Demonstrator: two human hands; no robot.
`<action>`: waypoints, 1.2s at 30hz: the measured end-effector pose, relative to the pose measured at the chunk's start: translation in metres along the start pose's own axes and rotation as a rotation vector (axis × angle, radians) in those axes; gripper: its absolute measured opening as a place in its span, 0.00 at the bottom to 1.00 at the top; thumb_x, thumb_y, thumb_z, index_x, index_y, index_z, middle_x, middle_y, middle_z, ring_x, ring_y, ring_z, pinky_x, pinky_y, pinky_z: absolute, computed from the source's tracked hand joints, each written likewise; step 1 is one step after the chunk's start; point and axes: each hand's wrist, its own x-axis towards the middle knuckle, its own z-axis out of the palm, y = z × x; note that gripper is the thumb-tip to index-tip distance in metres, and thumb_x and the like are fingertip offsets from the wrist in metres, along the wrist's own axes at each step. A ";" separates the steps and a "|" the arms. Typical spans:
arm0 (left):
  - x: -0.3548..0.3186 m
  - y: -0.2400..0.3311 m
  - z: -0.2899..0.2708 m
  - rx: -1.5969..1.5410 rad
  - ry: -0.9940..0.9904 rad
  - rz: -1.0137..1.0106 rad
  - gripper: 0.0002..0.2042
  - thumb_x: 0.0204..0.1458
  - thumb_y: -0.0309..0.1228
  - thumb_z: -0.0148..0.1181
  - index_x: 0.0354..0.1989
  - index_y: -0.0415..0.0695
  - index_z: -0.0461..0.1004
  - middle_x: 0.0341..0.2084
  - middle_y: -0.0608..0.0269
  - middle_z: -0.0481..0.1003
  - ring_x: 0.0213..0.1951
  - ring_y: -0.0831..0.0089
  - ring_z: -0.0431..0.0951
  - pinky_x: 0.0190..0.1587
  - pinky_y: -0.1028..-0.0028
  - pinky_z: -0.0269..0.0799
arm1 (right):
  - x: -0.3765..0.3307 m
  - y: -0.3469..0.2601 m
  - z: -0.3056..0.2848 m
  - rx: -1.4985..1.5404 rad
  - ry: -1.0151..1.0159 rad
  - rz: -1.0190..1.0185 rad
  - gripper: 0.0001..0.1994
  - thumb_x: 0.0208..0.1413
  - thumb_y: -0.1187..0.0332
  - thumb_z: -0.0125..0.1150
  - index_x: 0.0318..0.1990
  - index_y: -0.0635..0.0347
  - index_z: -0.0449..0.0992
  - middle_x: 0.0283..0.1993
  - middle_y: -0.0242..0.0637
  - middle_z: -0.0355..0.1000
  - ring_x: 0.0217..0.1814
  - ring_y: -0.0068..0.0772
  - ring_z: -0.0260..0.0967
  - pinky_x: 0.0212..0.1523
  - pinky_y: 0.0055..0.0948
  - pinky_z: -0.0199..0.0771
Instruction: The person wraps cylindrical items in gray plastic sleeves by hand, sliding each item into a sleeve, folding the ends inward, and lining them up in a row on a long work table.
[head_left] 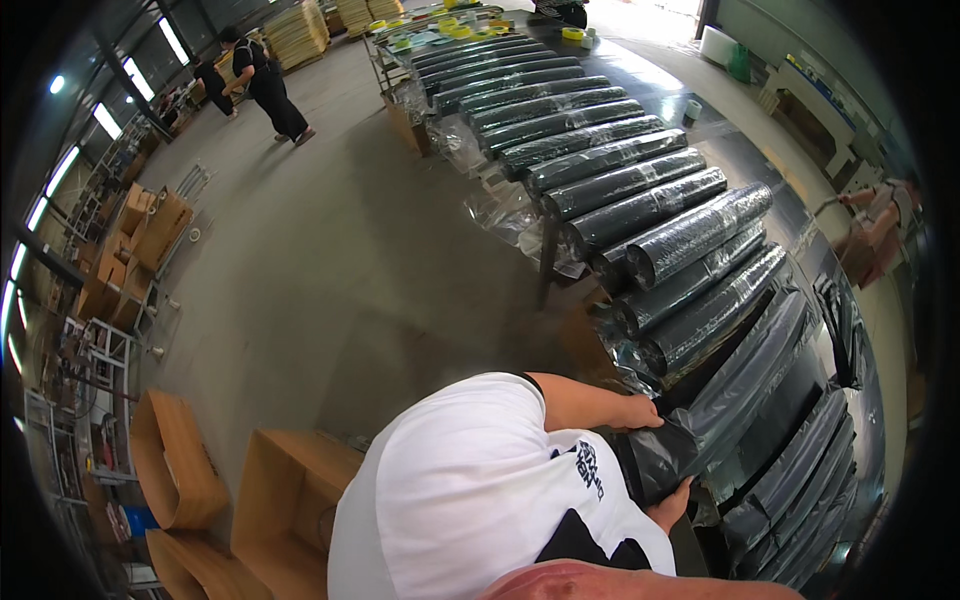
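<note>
A long roll (755, 365) sleeved in a loose black plastic bag lies slantwise on the dark table. At its near end, my left hand (640, 412) pinches the upper edge of the bag's crumpled end (668, 455). My right hand (672, 507) grips the lower edge of that same end, thumb on top, its other fingers mostly hidden. Beyond my left hand lies a dark roll in clear shiny film (715, 310). To the right of my right hand, several flattened black bags (790, 490) lie stacked on the table.
Several film-wrapped rolls (620, 165) line the table toward the far end, with yellow tape rolls (460, 31) beyond. Open cardboard boxes (290, 500) stand on the floor at my left. Two people (268, 90) are across the hall; another person (880, 230) is across the table.
</note>
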 end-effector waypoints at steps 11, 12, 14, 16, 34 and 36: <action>0.007 -0.006 -0.010 0.115 0.005 0.052 0.17 0.53 0.45 0.61 0.37 0.43 0.80 0.34 0.61 0.76 0.34 0.66 0.75 0.34 0.61 0.73 | -0.020 -0.010 0.010 -0.431 0.131 -0.068 0.31 0.64 0.48 0.48 0.59 0.73 0.64 0.57 0.54 0.66 0.54 0.48 0.66 0.56 0.40 0.67; 0.005 -0.003 -0.010 0.124 0.001 0.044 0.17 0.53 0.45 0.61 0.37 0.43 0.80 0.34 0.60 0.76 0.34 0.66 0.75 0.34 0.62 0.73 | -0.020 -0.010 0.007 -0.431 0.130 -0.071 0.32 0.64 0.48 0.48 0.59 0.73 0.63 0.57 0.55 0.66 0.54 0.50 0.66 0.56 0.40 0.67; -0.007 0.008 -0.006 0.083 0.021 -0.006 0.17 0.52 0.46 0.62 0.37 0.43 0.80 0.33 0.60 0.77 0.34 0.65 0.75 0.34 0.62 0.72 | -0.009 0.013 -0.026 -0.773 -0.018 -0.392 0.31 0.64 0.49 0.49 0.60 0.73 0.63 0.56 0.58 0.66 0.53 0.52 0.66 0.55 0.41 0.66; -0.018 0.008 -0.008 0.102 0.032 0.000 0.18 0.50 0.46 0.64 0.37 0.42 0.80 0.33 0.59 0.77 0.35 0.65 0.76 0.34 0.62 0.72 | -0.006 0.021 -0.046 -1.151 -0.155 -0.594 0.31 0.64 0.51 0.50 0.60 0.73 0.63 0.54 0.60 0.67 0.52 0.53 0.67 0.54 0.42 0.66; -0.114 0.019 -0.041 0.339 -0.241 0.045 0.17 0.46 0.40 0.66 0.35 0.36 0.78 0.26 0.61 0.76 0.30 0.74 0.72 0.34 0.68 0.70 | -0.074 -0.057 0.077 -1.223 0.192 -1.069 0.20 0.45 0.76 0.64 0.49 0.54 0.76 0.49 0.39 0.73 0.52 0.45 0.69 0.53 0.37 0.68; -0.117 0.022 -0.028 0.147 -0.259 -0.069 0.12 0.50 0.29 0.63 0.41 0.35 0.77 0.31 0.66 0.77 0.35 0.80 0.73 0.38 0.75 0.70 | -0.076 -0.058 0.076 -1.084 -0.032 -1.097 0.14 0.43 0.78 0.65 0.40 0.55 0.79 0.45 0.38 0.74 0.47 0.42 0.71 0.48 0.36 0.72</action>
